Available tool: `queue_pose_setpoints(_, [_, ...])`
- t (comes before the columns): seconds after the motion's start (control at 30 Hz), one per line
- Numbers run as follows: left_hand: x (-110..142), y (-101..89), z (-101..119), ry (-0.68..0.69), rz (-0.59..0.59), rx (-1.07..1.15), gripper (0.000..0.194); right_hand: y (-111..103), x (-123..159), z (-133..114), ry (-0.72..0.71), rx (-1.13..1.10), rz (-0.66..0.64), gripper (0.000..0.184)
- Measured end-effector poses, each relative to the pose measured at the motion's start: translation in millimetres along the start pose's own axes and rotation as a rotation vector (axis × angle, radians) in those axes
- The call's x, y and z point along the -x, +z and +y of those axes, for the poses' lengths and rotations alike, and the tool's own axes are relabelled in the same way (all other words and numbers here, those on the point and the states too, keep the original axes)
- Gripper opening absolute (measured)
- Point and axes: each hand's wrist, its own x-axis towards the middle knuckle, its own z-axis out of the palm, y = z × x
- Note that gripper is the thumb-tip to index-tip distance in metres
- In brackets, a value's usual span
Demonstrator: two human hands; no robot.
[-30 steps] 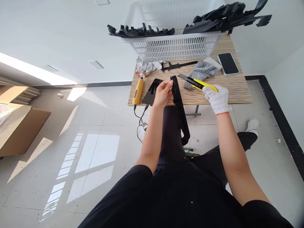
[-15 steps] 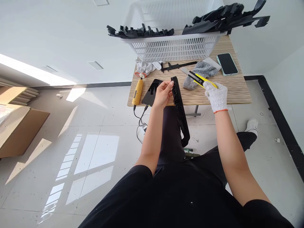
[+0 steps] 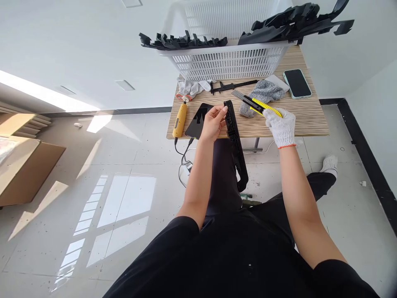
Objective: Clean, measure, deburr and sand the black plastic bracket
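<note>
Between the thumb and fingers of my bare left hand (image 3: 214,120) is the upper end of a long black plastic part (image 3: 235,142). The part slants down past the table's front edge, its curved lower end over my leg. My right hand (image 3: 281,124), in a white knit glove with an orange cuff, is closed around a yellow and black utility knife (image 3: 263,106). Its blade (image 3: 239,95) is extended and points up and left, apart from the black part. Behind the knife lies a crumpled grey cloth (image 3: 268,91).
A white basket (image 3: 223,62) holding black plastic parts (image 3: 288,25) stands at the table's back. On the table (image 3: 310,124) lie a caliper (image 3: 232,86), a glove (image 3: 192,87), a yellow corded tool (image 3: 180,120), a dark phone (image 3: 198,120) and another phone (image 3: 297,83).
My right hand has shifted slightly left, and the knife has turned so that more of the blade's flat face shows. My left hand and the black part stay almost still.
</note>
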Motion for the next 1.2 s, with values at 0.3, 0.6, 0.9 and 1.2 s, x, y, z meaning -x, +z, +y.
queue_pose_setpoints(0.3, [0.3, 0.8, -0.4, 0.004, -0.004, 0.0, 0.027, 0.3, -2.7, 7.9, -0.014, 0.029, 0.006, 0.033])
queue_pose_setpoints(0.6, [1.8, 2.2, 1.3, 0.009, 0.003, -0.03, 0.029, -2.9, 3.1, 1.2, -0.009, 0.024, -0.036, 0.038])
queue_pose_setpoints(0.9, [2.2, 2.6, 1.3, 0.019, 0.017, -0.049, 0.027, -4.1, 1.3, 5.6, 0.005, 0.008, -0.059, 0.039])
queue_pose_setpoints(1.2, [2.2, 1.0, 1.2, 0.015, 0.02, -0.055, 0.025, -12.9, -0.3, 6.8, 0.042, 0.011, -0.09, 0.034])
